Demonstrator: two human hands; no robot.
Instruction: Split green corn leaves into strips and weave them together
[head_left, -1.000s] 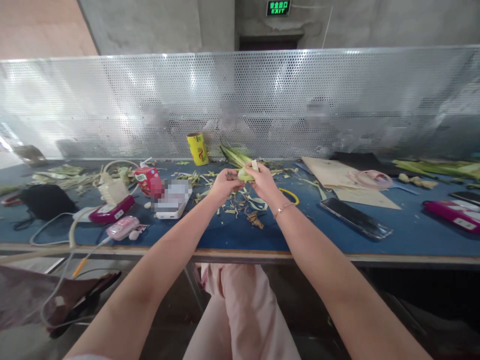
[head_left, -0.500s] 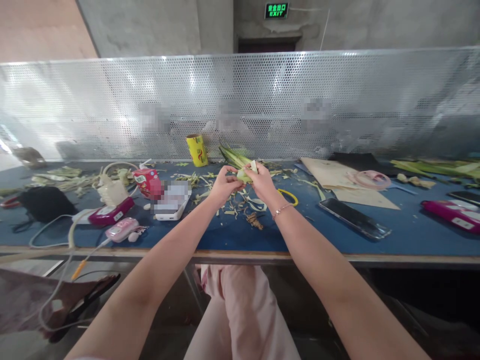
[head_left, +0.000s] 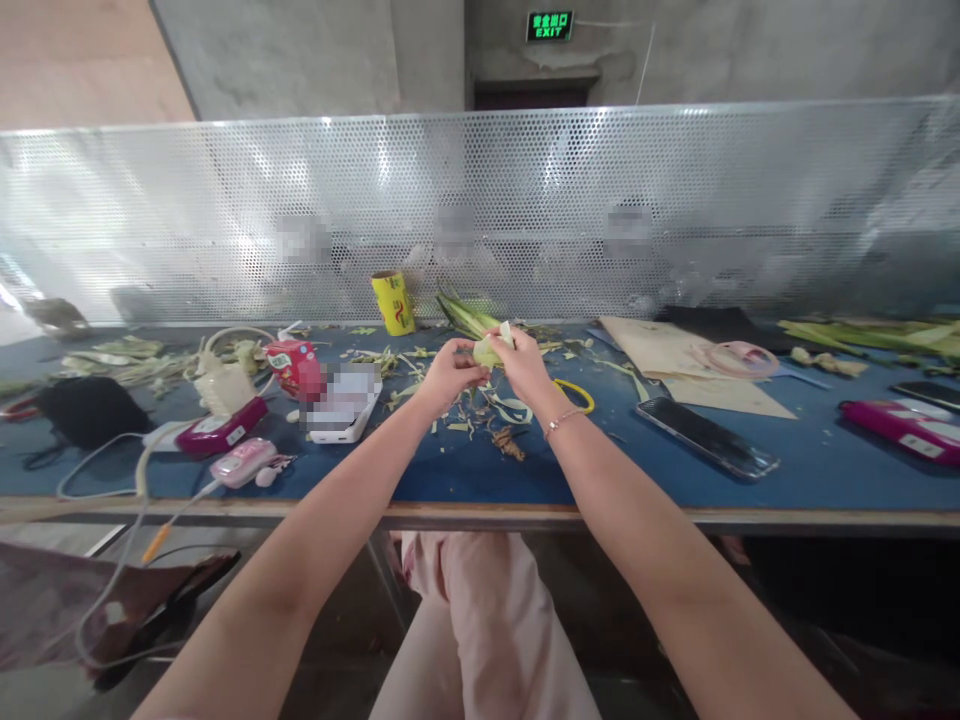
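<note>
Both of my hands meet above the middle of the blue table. My right hand (head_left: pixel 523 362) pinches a pale green, leaf-like plant piece (head_left: pixel 486 352), with a whitish strip of it standing up by the fingers. At its left side, my left hand (head_left: pixel 451 374) has its fingers curled against the same piece. Part of the piece is hidden by the fingers, and its exact kind does not show. Just behind the hands lies a bundle of long green leaves (head_left: pixel 466 316). Thin plant scraps (head_left: pixel 514 408) are strewn below them, with a brown, shrivelled bit (head_left: pixel 508 443) nearer me.
A yellow tube (head_left: pixel 393 303) stands behind. To the left are a red packet (head_left: pixel 295 366), a white box-shaped device (head_left: pixel 346 405) and cables. On the right lie a phone (head_left: pixel 706 437), brown paper (head_left: pixel 731 396) and a yellow ring (head_left: pixel 576 396). A perforated metal screen (head_left: pixel 525 180) closes the back.
The fingers of my left hand have drawn in a little around the plant piece. My right hand keeps its pinch almost in place, and the view has shifted slightly.
</note>
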